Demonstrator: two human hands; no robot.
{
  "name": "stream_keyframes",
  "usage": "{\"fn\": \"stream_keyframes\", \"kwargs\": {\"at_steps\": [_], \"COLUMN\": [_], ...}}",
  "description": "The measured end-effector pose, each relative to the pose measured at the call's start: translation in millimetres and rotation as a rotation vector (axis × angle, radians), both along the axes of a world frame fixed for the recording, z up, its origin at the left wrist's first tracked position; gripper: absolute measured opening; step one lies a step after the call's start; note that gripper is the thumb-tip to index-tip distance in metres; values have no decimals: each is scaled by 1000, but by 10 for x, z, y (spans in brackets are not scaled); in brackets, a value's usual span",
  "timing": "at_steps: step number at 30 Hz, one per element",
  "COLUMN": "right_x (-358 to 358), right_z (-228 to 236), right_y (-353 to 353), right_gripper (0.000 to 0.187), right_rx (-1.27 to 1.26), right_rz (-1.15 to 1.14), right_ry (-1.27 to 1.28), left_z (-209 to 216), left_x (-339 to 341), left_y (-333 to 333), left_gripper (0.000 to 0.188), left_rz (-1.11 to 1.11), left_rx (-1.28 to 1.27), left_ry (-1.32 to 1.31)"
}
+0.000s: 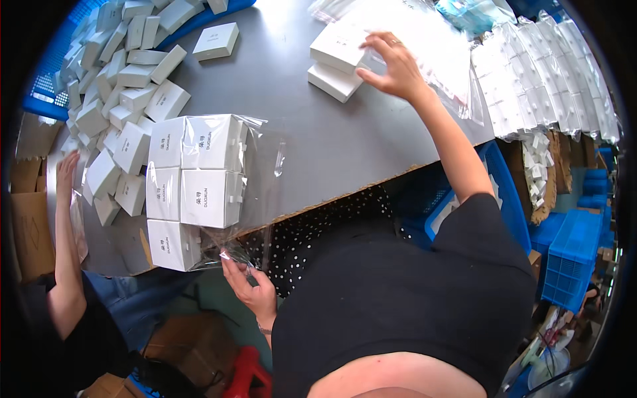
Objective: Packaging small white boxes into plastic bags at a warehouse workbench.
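My left hand (251, 288) pinches the mouth of a clear plastic bag (273, 159) at the table's front edge. Inside the bag, several white boxes (211, 199) stand in rows, with the lower right place vacant. My right hand (396, 66) is over the far side of the table with thumb and fingers spread. Its fingertips reach the right edge of a white box (338, 48), which lies on top of another white box (334, 82). Whether the fingertips press on the boxes cannot be made out.
Loose white boxes (123, 109) spill from a blue crate (46, 86) at the left; a single box (216, 41) lies apart. Clear bags (441, 60) lie beyond my right hand, near filled packs (544, 73). Another person's hand (67, 174) is at the left.
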State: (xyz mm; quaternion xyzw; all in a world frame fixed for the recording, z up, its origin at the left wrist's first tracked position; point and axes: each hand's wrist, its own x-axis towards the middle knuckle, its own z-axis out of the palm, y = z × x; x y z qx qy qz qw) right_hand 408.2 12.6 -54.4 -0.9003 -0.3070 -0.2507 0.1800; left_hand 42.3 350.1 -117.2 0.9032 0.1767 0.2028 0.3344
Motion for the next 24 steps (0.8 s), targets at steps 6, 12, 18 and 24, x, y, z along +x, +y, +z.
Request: {"fn": "stream_keyframes", "kwargs": {"at_steps": [6, 12, 18, 24], "right_x": [83, -272, -423, -76], "right_z": [-297, 100, -64, 8], "right_y": [313, 367, -162, -253], "right_gripper": [74, 43, 68, 72], "right_rx": [-61, -141, -468, -417], "right_rz": [-270, -278, -3, 205], "right_ry": [359, -109, 256, 521], "left_z": [-48, 19, -37, 85], "left_x": [-47, -37, -17, 57], "left_y": [-23, -111, -49, -99], "left_gripper": [69, 68, 68, 71], "left_rz": [1, 68, 65, 65], "left_rx": [41, 37, 77, 29], "left_ry": [-12, 9, 16, -18]}}
